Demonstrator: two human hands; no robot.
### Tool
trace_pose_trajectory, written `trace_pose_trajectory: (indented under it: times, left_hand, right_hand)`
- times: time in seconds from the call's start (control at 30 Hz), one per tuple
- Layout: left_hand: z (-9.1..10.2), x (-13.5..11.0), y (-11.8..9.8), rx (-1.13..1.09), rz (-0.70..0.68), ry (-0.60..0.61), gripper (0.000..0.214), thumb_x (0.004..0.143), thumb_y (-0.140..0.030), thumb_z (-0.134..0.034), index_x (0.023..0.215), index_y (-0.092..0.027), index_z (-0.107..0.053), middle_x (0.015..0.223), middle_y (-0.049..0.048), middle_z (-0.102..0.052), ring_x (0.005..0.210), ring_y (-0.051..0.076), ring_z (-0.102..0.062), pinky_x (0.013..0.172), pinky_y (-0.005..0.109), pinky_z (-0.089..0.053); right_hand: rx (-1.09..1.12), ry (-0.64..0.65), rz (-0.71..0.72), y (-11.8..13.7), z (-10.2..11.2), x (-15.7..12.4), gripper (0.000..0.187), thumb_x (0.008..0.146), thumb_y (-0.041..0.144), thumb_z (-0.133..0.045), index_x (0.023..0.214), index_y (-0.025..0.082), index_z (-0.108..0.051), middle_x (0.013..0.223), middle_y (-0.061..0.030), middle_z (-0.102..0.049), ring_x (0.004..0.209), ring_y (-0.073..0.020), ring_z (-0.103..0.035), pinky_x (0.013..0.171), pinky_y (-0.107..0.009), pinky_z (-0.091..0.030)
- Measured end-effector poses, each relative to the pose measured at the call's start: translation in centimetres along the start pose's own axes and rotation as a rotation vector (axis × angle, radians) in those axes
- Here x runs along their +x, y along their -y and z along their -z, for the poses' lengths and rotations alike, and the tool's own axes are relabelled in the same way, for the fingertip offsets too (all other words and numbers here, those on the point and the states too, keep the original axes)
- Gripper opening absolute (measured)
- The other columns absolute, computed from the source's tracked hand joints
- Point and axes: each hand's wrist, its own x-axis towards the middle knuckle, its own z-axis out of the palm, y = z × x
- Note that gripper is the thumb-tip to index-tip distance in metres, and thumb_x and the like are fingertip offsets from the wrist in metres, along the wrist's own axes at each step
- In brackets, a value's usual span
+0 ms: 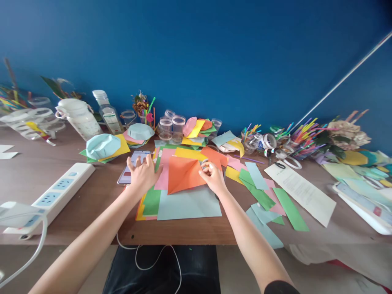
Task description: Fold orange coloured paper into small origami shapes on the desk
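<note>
While in the right hand's (213,176) grip, orange paper (183,174), near-left corner toward the lap (162,271), long axis unclear; left hand (143,172) loose

Bare left hand (143,171) and right hand (213,176), slim uncovered forearms (92,234) above the table (183,234), black right sleeve (280,287) on the table's near side, black, faintly shiny legwear (162,275) below it.
</note>
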Motion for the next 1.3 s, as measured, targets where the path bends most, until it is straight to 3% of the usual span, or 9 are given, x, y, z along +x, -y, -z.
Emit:
trace_pose_trajectory:
  times: [0.17, 0.3, 0.43, 0.53, 0.67, 0.77, 1.0, 1.2, 1.3]
  left_hand:
    - [0.5, 0.0, -1.3, -0.037, -0.098, -0.073, 0.048, 0.086, -0.038, -0.046, 0.127, -0.013, -0.042, 0.109, 0.0179, -0.063, 0.121, 0.037, -0.045, 0.101, 0.059, -0.020]
    - [1.2, -0.9, -3.1, -0.180, -0.453, -0.030, 0.036, 0.089, -0.027, -0.042, 0.122, -0.015, -0.049, 0.118, 0.0139, -0.060, 0.112, 0.027, -0.053, 0.093, 0.042, -0.039]
    - [1.7, -2.5, -4.6, -0.206, -0.841, -0.021, 0.031, 0.091, -0.021, -0.042, 0.119, -0.021, -0.055, 0.123, 0.0088, -0.060, 0.117, 0.024, -0.052, 0.095, 0.039, -0.041]
    - [1.6, -3.5, -5.4, -0.170, -1.003, 0.055, 0.034, 0.092, -0.015, -0.039, 0.121, -0.023, -0.054, 0.130, 0.0058, -0.056, 0.124, 0.021, -0.047, 0.102, 0.038, -0.038]
    - [0.7, -3.7, -6.2, -0.088, -0.881, 0.106, 0.031, 0.090, -0.009, -0.037, 0.112, -0.012, -0.058, 0.118, 0.0145, -0.062, 0.120, 0.025, -0.051, 0.106, 0.043, -0.033]
    - [0.1, -3.3, -5.7, -0.084, -0.726, 0.162, 0.024, 0.092, -0.018, -0.042, 0.105, -0.014, -0.061, 0.099, 0.0134, -0.068, 0.108, 0.027, -0.057, 0.105, 0.050, -0.031]
    - [0.9, -2.8, -3.2, -0.149, -0.732, 0.429, 0.062, 0.083, -0.056, -0.051, 0.134, -0.020, -0.045, 0.141, 0.0134, -0.044, 0.125, 0.030, -0.045, 0.102, 0.042, -0.033]
    - [2.1, -3.1, -4.0, -0.189, -0.737, 0.411, 0.056, 0.081, -0.051, -0.057, 0.128, -0.020, -0.050, 0.125, 0.0118, -0.059, 0.110, 0.029, -0.057, 0.093, 0.040, -0.040]
    - [2.5, -3.4, -4.6, -0.148, -0.727, 0.401, 0.045, 0.087, -0.042, -0.050, 0.125, -0.019, -0.053, 0.113, 0.0111, -0.065, 0.098, 0.027, -0.062, 0.089, 0.040, -0.040]
  right_hand:
    - [0.008, 0.013, -0.012, -0.1, 0.1, 0.0, 0.019, 0.076, 0.033, -0.057, 0.092, 0.023, -0.055, 0.068, 0.0035, -0.064, 0.057, -0.0136, -0.058, 0.058, -0.025, -0.043]
    - [0.008, 0.033, -0.021, -0.4, 0.0, 0.1, 0.019, 0.074, 0.029, -0.057, 0.091, 0.022, -0.056, 0.066, 0.0034, -0.062, 0.058, -0.0138, -0.058, 0.056, -0.025, -0.043]
    - [-0.005, 0.037, -0.001, -0.7, -0.2, 0.1, 0.017, 0.072, 0.024, -0.056, 0.089, 0.021, -0.059, 0.065, 0.0030, -0.062, 0.058, -0.0139, -0.058, 0.057, -0.025, -0.044]
    - [-0.037, 0.032, 0.032, -0.6, -0.2, -0.1, 0.015, 0.072, 0.023, -0.054, 0.087, 0.021, -0.060, 0.065, 0.0026, -0.060, 0.058, -0.0135, -0.058, 0.057, -0.025, -0.044]
    - [-0.061, 0.083, 0.041, -0.4, 0.2, -0.1, 0.015, 0.073, 0.023, -0.055, 0.087, 0.022, -0.060, 0.065, 0.0030, -0.061, 0.058, -0.0135, -0.058, 0.056, -0.024, -0.044]
    - [-0.162, 0.056, 0.022, -0.3, 0.7, 0.0, 0.013, 0.074, 0.023, -0.056, 0.086, 0.023, -0.061, 0.068, 0.0023, -0.064, 0.063, -0.0147, -0.062, 0.061, -0.025, -0.046]
    - [-0.540, -0.062, 0.195, 2.0, 0.4, -1.3, 0.023, 0.082, 0.013, -0.051, 0.101, 0.022, -0.061, 0.097, -0.0083, -0.067, 0.091, -0.0235, -0.063, 0.074, -0.032, -0.047]
    - [-0.514, 0.343, 0.379, 3.5, -0.1, -3.5, 0.023, 0.085, 0.028, -0.058, 0.107, 0.025, -0.061, 0.101, -0.0063, -0.067, 0.092, -0.0228, -0.063, 0.073, -0.031, -0.048]
    - [-0.516, 0.410, 0.453, 3.1, 0.1, -4.1, 0.036, 0.081, 0.036, -0.065, 0.114, 0.024, -0.058, 0.107, -0.0076, -0.065, 0.099, -0.0235, -0.062, 0.078, -0.033, -0.048]
